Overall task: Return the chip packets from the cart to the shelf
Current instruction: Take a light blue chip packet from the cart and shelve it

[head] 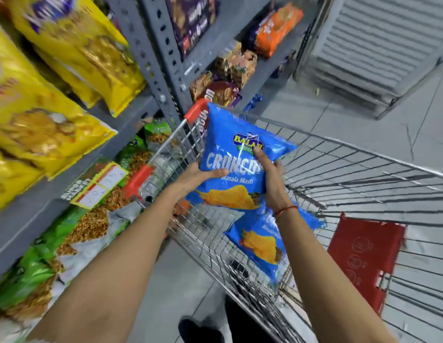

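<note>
A blue chip packet (236, 144) with a crisp picture is lifted above the wire cart (344, 184). My left hand (194, 178) grips its lower left edge, thumb lying across the front. My right hand (271, 177) holds its right side, fingers over the printed name. A second blue chip packet (258, 241) lies lower inside the cart, partly hidden behind my right forearm. The grey metal shelf (121, 127) stands to the left of the cart.
Yellow snack bags (67, 53) fill the upper left shelf, green and white bags (74, 231) the lower one. Purple, brown and orange packets (277, 28) sit on the further shelving. A red panel (363, 256) hangs on the cart. A grey louvred rack (378, 45) stands at the back right on the tiled floor.
</note>
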Motion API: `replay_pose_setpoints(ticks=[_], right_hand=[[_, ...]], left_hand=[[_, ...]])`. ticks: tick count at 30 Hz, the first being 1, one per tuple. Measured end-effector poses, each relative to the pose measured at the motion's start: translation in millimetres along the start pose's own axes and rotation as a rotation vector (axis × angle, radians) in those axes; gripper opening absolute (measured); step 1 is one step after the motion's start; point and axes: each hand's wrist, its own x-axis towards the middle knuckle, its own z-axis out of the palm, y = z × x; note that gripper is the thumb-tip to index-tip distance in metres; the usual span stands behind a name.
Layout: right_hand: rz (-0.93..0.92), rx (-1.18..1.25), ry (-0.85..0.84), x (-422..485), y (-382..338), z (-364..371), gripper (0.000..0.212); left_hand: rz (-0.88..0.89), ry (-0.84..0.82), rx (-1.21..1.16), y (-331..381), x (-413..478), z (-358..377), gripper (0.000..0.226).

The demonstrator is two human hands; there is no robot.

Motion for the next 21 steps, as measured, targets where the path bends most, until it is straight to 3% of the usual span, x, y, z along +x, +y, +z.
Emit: replay_pose_setpoints(ticks=[2, 6, 7, 11, 14, 16, 18, 21], right_hand=[[-0.078, 0.005, -0.026, -20, -32, 18, 0.041], [-0.262, 0.007, -0.061, -62, -94, 59, 0.05], [-0.325, -0.002, -0.083, -74, -111, 71, 0.048], [-0.556, -0.028, -0.184, -130, -173, 114, 0.032], [-0.724, -0.028, -0.265, -174, -215, 146, 0.025], [-0.81, -0.01, -0.338, -204, -243, 167, 0.022], [-0.891, 0.006, -0.422, -234, -270, 189, 0.027], [-0.942, 0.059, -0.553, -276, -303, 222, 0.049]], left_hand=[[0.086, -0.002, -0.031, 25, -21, -3, 0.032], [0.299, 0.068, -0.001, 79, -73, -15, 0.06], [0.341, 0.097, -0.003, 93, -88, -19, 0.065], [0.562, 0.254, -0.021, 143, -151, -39, 0.048], [0.72, 0.384, -0.021, 179, -201, -56, 0.069], [0.799, 0.482, -0.01, 202, -236, -68, 0.058], [0.874, 0.55, -0.005, 222, -273, -78, 0.048], [0.986, 0.638, 0.006, 246, -327, -92, 0.049]])
